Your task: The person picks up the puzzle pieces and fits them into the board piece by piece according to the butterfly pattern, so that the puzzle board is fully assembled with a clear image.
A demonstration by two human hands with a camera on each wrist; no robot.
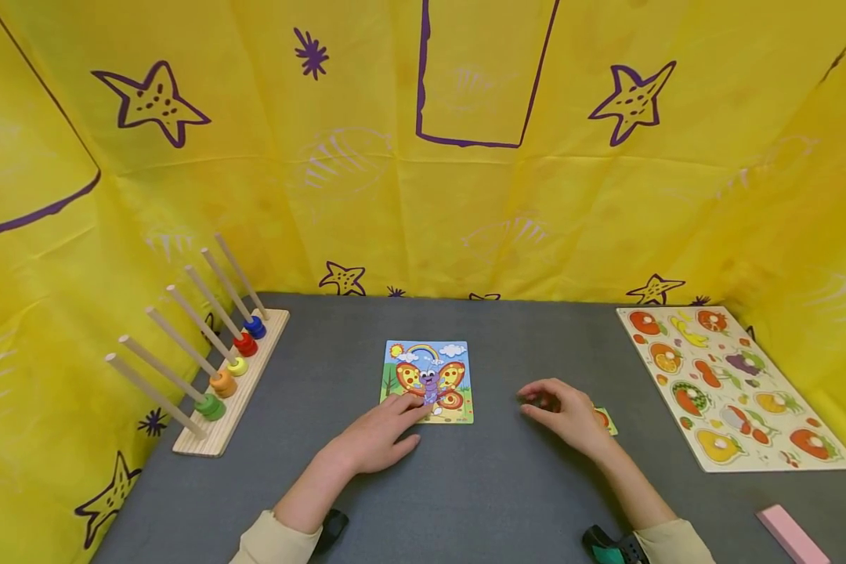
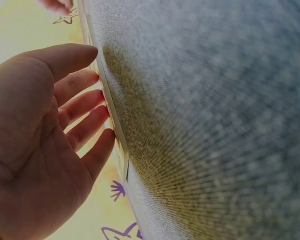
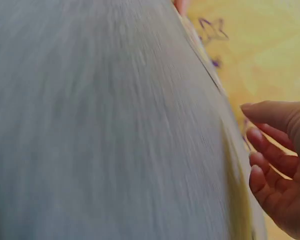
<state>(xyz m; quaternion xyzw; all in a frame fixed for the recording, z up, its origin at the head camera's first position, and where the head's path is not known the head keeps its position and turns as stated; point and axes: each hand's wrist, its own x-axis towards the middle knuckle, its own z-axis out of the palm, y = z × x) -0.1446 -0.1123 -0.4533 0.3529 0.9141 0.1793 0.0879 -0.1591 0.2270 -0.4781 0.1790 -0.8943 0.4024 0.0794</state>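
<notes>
In the head view a square butterfly puzzle (image 1: 428, 362) lies flat at the middle of the table. My left hand (image 1: 381, 435) rests its fingers on the puzzle's lower left part and hides that corner. The left wrist view shows the same hand (image 2: 45, 130) with fairly straight fingertips (image 2: 107, 137) at the board's edge. To the right, my right hand (image 1: 564, 411) is above the table with loosely bent fingers and nothing visible between them. A small green and red puzzle piece (image 1: 611, 423) lies partly hidden behind this hand. Bent fingers of the right hand (image 3: 280, 160) also show in the right wrist view.
At the left stands a wooden peg rack (image 1: 243, 392) with coloured rings on several upright pegs. A fruit puzzle board (image 1: 736, 392) lies at the right, with a pink block (image 1: 793, 534) nearer the front. Yellow cloth (image 1: 423, 211) walls the grey table (image 1: 493, 486).
</notes>
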